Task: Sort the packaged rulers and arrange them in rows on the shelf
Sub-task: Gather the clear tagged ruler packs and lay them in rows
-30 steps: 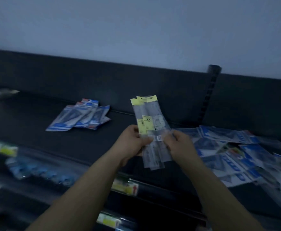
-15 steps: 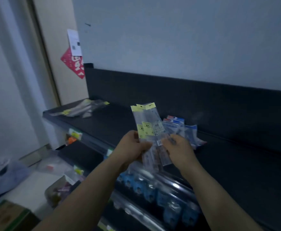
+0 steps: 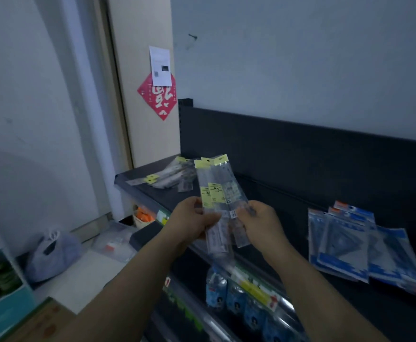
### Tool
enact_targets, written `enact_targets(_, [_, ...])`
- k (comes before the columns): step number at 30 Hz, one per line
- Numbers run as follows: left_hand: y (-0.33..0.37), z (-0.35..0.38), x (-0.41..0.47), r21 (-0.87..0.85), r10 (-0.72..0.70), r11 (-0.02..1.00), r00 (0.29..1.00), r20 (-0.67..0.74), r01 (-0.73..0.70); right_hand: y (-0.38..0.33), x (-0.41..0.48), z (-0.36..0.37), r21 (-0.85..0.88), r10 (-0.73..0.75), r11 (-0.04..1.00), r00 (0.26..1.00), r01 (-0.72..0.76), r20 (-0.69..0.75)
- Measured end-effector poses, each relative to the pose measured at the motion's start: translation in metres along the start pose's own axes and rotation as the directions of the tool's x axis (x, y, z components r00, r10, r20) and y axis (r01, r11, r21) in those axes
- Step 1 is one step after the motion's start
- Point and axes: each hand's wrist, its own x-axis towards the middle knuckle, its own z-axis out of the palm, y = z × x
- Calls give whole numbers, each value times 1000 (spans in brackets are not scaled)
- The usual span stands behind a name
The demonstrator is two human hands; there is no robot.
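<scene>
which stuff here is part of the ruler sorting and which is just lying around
Job: clear ruler packs in left hand and right hand; yellow-tagged pile and blue packs on the shelf.
Lying about: plastic bag on the floor, red paper, white notice.

Left hand [image 3: 192, 224]; right hand [image 3: 263, 225]; fingers [image 3: 210, 218] in pinch
</scene>
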Motion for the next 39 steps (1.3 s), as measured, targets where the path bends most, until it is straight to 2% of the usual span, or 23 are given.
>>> enact_targets(7, [0,-32,77,38,35,999,998,-59,-32,-5,79,41,-13,-15,1000,999,15,31])
enact_targets(15, [-9,-76,155,208,67,978,984,-164,-31,-5,148,91,23,84,996,996,-85,40])
enact_targets(19, [-11,-97,188,347,113,936,982,-151,-54,-3,175,117,26,102,994,995,-102,-4])
enact_targets(23, [-12,-115,216,421,121,905,988,-99,-69,-4,189,134,-71,102,992,993,-106,-54])
enact_targets(27, [-14,-128,235,629,139,774,989,-56,-73,1,195,145,-304,62,949,995,-82,-75])
enact_targets(30, [-17,-136,241,783,165,615,986,-13,-93,6,197,146,-558,74,821,992,-121,-106])
enact_targets(33, [-18,-140,242,884,243,438,968,57,-162,4,191,141,-597,112,790,990,-143,-89])
enact_targets(34, [-18,-139,241,893,266,407,960,84,-191,2,188,138,-605,108,784,991,-136,-82])
enact_targets(39, [-13,-118,232,831,413,361,872,264,-423,-14,171,119,-663,29,743,994,-93,-107])
